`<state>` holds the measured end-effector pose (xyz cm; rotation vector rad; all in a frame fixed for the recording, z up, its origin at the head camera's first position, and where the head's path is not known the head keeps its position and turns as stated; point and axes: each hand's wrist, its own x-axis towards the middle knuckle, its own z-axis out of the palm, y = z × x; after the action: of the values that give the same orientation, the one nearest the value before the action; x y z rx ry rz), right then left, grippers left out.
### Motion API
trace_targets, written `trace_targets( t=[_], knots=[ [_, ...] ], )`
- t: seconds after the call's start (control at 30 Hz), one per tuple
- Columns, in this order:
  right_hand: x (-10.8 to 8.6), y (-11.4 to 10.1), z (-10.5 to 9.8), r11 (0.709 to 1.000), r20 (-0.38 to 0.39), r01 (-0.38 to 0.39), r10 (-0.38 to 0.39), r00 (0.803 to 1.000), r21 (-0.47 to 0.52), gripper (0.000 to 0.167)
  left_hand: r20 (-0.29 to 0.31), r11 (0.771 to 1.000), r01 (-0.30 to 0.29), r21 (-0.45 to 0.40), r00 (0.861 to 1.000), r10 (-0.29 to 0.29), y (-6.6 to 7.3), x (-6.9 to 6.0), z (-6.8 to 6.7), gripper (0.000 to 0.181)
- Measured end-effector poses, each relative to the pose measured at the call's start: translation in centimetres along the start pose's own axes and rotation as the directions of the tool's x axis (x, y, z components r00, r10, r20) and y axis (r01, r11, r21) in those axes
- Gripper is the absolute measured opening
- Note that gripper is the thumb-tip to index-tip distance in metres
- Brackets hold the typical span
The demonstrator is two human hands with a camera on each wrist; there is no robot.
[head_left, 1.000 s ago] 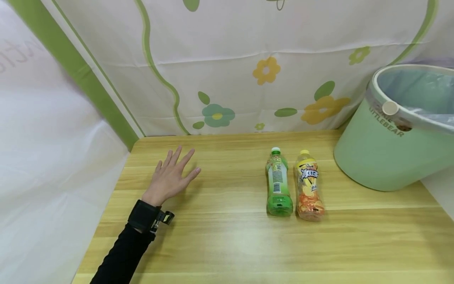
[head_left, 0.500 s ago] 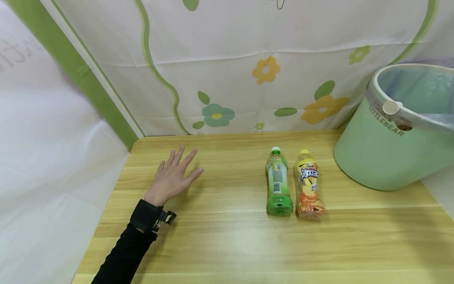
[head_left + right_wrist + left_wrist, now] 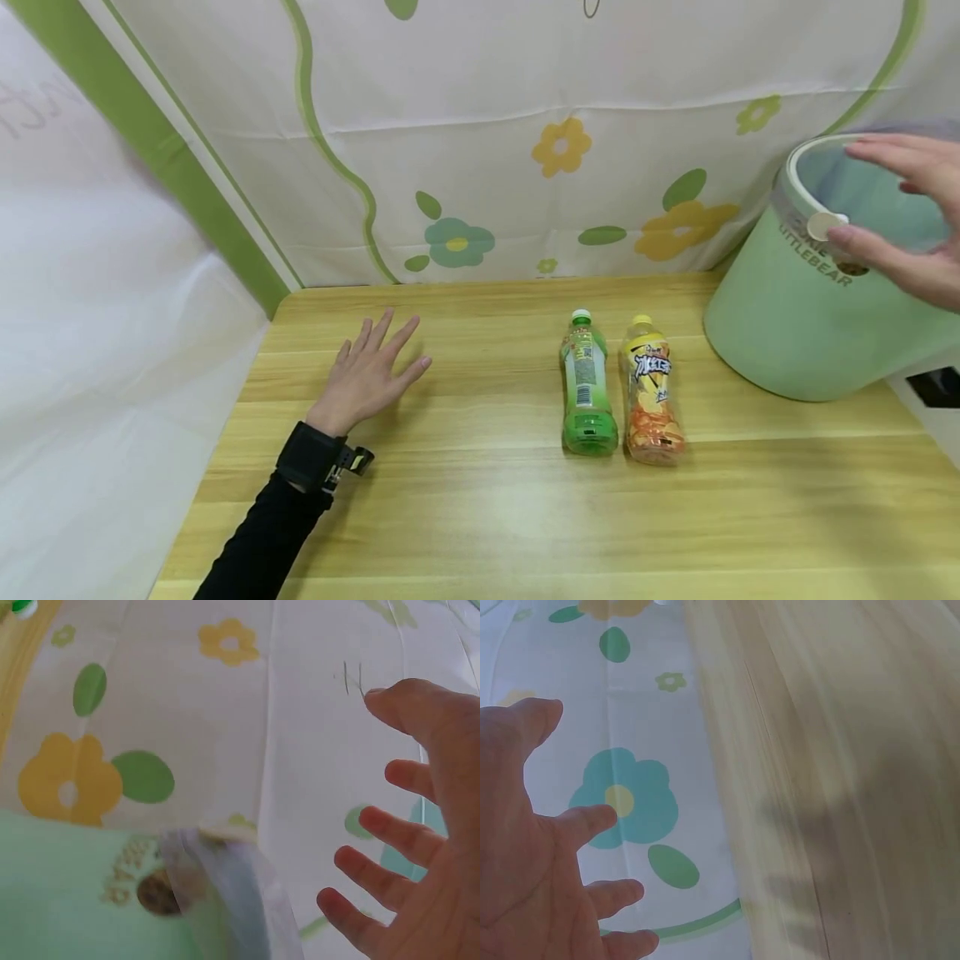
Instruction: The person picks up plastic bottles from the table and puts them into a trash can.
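The pale-green tapered plastic bin (image 3: pixel 795 342) bore brown capital lettering (image 3: pixel 816 257) that read "LITTLEBEAR" in the head view, its first letter unclear; a shorter line above it was too obscured to read surely. In the right wrist view, "BEAR" stood out on the same bin, beside a round brown emblem (image 3: pixel 159 892). The clear plastic bottle with a yellow cap (image 3: pixel 651 417) carried the characters "冰红茶" on its yellow-and-orange label; the smaller print there was illegible. The green plastic bottle with a white cap (image 3: pixel 590 429) showed a barcode (image 3: pixel 584 395) and tiny, unreadable print. Faint, cut-off lettering on the white cloth (image 3: pixel 127 375) could not be read.
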<state>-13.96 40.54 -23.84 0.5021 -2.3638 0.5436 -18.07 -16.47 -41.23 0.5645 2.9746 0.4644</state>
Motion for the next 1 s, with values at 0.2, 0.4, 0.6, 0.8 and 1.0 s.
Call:
trace_targets(
  t=[0.2,0.4,0.6,0.8,1.0],
  knots=[
    [-0.5,-3.1,1.4,0.987,0.063,0.162,-0.162,0.985,-0.002,0.093,0.001,1.000,0.001,0.002,1.000,-0.001,0.1,0.1,0.0,0.080],
    [-2.0,-4.5,3.8,0.975,0.133,0.209,-0.218,0.967,0.078,0.091,0.002,1.000,-0.009,0.002,1.000,0.009,0.2,0.0,-0.1,0.080],
    [-4.1,-4.6,7.2,0.972,0.264,0.216,-0.232,0.936,0.090,0.082,0.019,0.999,-0.043,-0.011,0.999,0.043,0.8,0.1,0.1,0.079],
    [-6.8,-4.4,10.7,0.987,0.385,0.152,-0.157,0.910,0.043,0.081,0.021,0.997,-0.081,-0.013,0.996,0.081,1.7,0.4,0.4,0.078],
    [-9.7,-4.5,13.5,0.996,0.456,0.088,-0.072,0.887,-0.015,0.085,0.029,0.991,-0.132,-0.004,0.991,0.132,3.3,1.2,0.6,0.076]
  ],
)
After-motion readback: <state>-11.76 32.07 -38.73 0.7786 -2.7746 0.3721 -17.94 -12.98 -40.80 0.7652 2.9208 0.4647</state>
